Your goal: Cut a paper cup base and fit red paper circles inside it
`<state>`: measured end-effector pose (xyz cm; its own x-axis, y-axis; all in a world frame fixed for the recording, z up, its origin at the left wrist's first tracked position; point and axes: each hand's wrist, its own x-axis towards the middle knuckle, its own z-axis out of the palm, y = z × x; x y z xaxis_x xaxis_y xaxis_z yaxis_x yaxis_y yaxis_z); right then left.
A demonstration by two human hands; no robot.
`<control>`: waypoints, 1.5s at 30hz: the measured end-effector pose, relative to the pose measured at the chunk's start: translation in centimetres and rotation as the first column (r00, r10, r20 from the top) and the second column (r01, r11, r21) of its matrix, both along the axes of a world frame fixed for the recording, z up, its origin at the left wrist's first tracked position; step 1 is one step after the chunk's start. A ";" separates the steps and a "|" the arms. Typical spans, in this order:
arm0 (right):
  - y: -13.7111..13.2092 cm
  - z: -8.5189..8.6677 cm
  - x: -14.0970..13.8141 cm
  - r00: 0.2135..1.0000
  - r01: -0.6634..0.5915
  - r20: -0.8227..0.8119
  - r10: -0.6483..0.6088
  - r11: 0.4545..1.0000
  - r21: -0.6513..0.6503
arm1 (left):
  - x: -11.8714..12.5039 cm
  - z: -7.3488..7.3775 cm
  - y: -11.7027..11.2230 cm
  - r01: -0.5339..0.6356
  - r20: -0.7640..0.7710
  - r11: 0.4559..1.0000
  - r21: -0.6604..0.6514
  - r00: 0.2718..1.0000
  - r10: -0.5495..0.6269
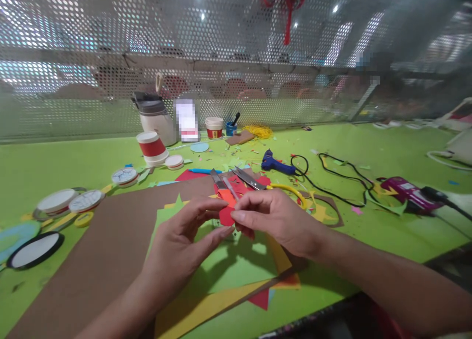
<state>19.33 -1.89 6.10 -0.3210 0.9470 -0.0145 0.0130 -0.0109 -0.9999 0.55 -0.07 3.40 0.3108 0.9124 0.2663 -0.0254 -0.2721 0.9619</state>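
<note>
Both my hands meet above the middle of the green table (55, 162), pinching one small red paper piece (225, 216) between them. My left hand (180, 245) grips its left edge with thumb and forefinger. My right hand (276, 218) pinches the right edge, fingers curled. Under the hands lie a green sheet (221, 265), a yellow sheet (199, 309) and a large brown sheet (103, 250). Just beyond the fingers rest scissors with yellow handles (254, 182) and an orange utility knife (223, 189) on red paper.
A blue glue gun (276, 164) with a black cord and a magenta glue gun (409, 194) lie to the right. Tape rolls (55, 201), lids, red-and-white cups (152, 147), a white jug (157, 118) and paint pots stand left and behind. A perforated metal screen closes the far edge.
</note>
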 end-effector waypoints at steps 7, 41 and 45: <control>0.4 -0.3 0.0 0.998 0.031 -0.048 -0.030 0.999 0.008 | 0.1 0.2 0.0 0.019 -0.076 0.990 -0.141 0.997 -0.030; 1.1 -0.7 0.3 0.993 0.039 -0.113 -0.034 0.998 0.047 | -0.5 0.5 0.2 0.187 0.107 0.935 -0.300 0.981 -0.161; 1.0 -0.7 0.2 1.000 -0.006 0.012 0.006 0.999 0.043 | -0.5 0.4 0.2 0.146 0.054 0.943 -0.299 0.989 -0.136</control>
<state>19.54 -0.94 5.39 -0.3267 0.9449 0.0220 0.0247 0.0318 -0.9992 0.01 0.17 3.78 0.4378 0.8991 -0.0025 -0.0749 0.0392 0.9964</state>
